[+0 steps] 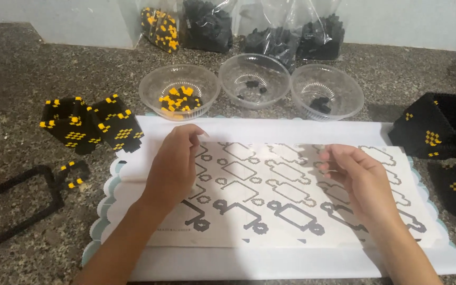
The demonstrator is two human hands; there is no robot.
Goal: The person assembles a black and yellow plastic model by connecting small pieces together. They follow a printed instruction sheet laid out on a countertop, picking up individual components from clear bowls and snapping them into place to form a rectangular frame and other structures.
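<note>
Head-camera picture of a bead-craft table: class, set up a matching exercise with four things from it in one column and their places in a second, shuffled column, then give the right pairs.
Things:
1. Bowl with yellow and black beads
2. Black frame strip
3. Pattern sheet
4. Large black box with yellow marks

Places:
A. Far right of the table
B. Under both hands
C. Leftmost of the three clear bowls
D. Near left, on the bare stone top

Pairs: 1-C, 2-D, 3-B, 4-A
</note>
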